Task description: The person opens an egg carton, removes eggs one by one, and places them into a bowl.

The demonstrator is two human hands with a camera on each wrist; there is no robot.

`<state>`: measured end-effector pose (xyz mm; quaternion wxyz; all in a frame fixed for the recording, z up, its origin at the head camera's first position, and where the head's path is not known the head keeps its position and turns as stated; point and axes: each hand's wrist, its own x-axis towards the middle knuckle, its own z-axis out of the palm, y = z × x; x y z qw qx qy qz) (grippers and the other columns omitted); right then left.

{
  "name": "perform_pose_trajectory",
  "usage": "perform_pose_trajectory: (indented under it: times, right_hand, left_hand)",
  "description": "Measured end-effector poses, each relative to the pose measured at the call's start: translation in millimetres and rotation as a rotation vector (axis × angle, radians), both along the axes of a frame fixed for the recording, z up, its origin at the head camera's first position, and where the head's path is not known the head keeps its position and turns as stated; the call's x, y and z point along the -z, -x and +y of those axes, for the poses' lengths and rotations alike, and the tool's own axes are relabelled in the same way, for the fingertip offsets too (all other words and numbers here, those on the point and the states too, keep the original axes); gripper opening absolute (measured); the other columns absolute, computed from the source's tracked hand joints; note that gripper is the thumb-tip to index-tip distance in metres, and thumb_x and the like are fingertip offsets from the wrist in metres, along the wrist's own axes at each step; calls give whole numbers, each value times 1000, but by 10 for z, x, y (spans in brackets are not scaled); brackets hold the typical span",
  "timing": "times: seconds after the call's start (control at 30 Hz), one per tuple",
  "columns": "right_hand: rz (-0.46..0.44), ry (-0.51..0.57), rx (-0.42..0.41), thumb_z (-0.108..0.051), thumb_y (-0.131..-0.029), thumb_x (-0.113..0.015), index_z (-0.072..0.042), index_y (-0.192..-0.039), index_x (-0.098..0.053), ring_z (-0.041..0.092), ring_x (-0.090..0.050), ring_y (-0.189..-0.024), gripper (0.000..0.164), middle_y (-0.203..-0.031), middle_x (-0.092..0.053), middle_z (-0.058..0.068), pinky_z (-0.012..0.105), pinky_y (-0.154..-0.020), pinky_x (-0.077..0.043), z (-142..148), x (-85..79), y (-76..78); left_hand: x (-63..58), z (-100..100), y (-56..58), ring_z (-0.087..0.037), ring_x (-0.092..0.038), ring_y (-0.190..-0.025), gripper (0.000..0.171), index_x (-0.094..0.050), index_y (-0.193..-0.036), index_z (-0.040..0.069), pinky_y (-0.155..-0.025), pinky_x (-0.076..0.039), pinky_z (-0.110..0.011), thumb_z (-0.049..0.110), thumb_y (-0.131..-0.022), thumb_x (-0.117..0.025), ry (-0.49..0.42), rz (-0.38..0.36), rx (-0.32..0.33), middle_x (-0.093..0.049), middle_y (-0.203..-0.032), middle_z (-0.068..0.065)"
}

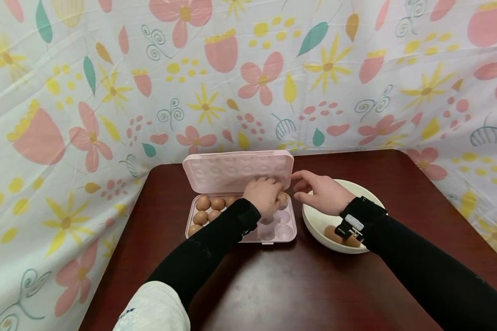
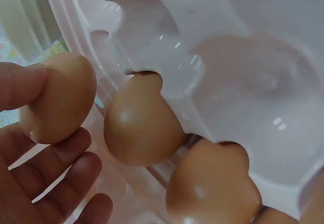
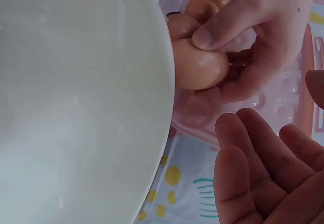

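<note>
A pink plastic egg carton (image 1: 283, 232) lies with its lid (image 1: 215, 174) raised at the back. Brown eggs (image 1: 200, 218) fill cups on its left side and along the back row; front right cups are bare. My left hand (image 1: 263, 196) is over the back right of the carton, pinching a brown egg (image 2: 66, 97) between thumb and fingers, beside two seated eggs (image 2: 144, 123). My right hand (image 1: 325, 192) hovers over the left rim of a cream bowl (image 1: 366, 193). Its fingers (image 3: 233, 176) are loosely bent around nothing.
Two brown eggs (image 1: 333, 233) show in the bowl, partly behind the right wrist strap. Carton and bowl stand side by side on a dark red-brown table (image 1: 273, 285). A flower-print cloth (image 1: 248, 82) hangs behind the table's back edge.
</note>
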<state>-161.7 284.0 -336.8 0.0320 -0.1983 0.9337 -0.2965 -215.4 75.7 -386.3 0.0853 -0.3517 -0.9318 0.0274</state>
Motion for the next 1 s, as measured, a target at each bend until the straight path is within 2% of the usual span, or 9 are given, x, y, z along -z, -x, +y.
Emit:
perform_pose_trajectory:
  times: [0.13, 0.3, 0.47, 0.63, 0.73, 0.83, 1.0]
  right_hand:
    - [2, 1, -2, -22, -98, -65, -15, -137, -54, 19, -67, -98, 42, -108, -71, 1, 43, -85, -52, 32, 4, -19]
    - [2, -1, -7, -21, -98, -65, -14, -134, -57, 17, -67, -95, 38, -102, -71, -1, 42, -84, -51, 75, -10, -31]
    - [-15, -8, -5, -22, -98, -65, -14, -133, -58, 15, -67, -94, 37, -101, -71, -2, 42, -84, -51, 98, 0, -32]
    - [-14, -19, -17, -23, -99, -65, -14, -131, -60, 15, -66, -95, 34, -102, -71, -3, 41, -84, -51, 112, -3, -25]
    - [-13, -42, -21, -24, -99, -65, -15, -128, -62, 14, -66, -95, 30, -103, -70, -4, 40, -83, -52, 148, -5, -21]
    - [-12, -78, -30, -22, -98, -65, -15, -123, -66, 13, -65, -93, 26, -100, -70, -5, 39, -83, -51, 193, -4, -23]
    - [-8, -153, -65, -18, -95, -64, -15, -117, -69, 10, -61, -85, 22, -94, -68, -9, 38, -79, -50, 253, 17, -42]
  left_hand:
    - [55, 30, 15, -19, -59, -109, 24, -70, -116, 26, -101, -43, -41, 35, -95, -62, 45, 17, -15, -68, -113, 4]
    - [155, 53, 46, -20, -54, -118, 30, -66, -127, 29, -106, -40, -42, 34, -99, -59, 108, 10, -22, -65, -126, 4]
    - [194, 78, 35, -20, -49, -126, 32, -63, -132, 32, -110, -36, -40, 33, -100, -58, 128, 3, -18, -62, -133, 7]
    - [247, 28, 37, -20, -46, -133, 42, -57, -142, 32, -111, -36, -42, 33, -100, -60, 52, -13, -4, -60, -138, 7]
    - [252, -12, 30, -21, -48, -132, 45, -56, -143, 30, -109, -38, -44, 33, -98, -62, -17, -17, 9, -60, -135, 5]
    - [190, -38, -12, -21, -52, -125, 45, -56, -141, 28, -105, -41, -43, 32, -97, -63, -55, -27, 31, -61, -130, 5]
    - [42, -57, -145, -15, -60, -111, 45, -56, -141, 26, -90, -49, -34, 32, -96, -62, -111, -128, 83, -61, -126, 5]
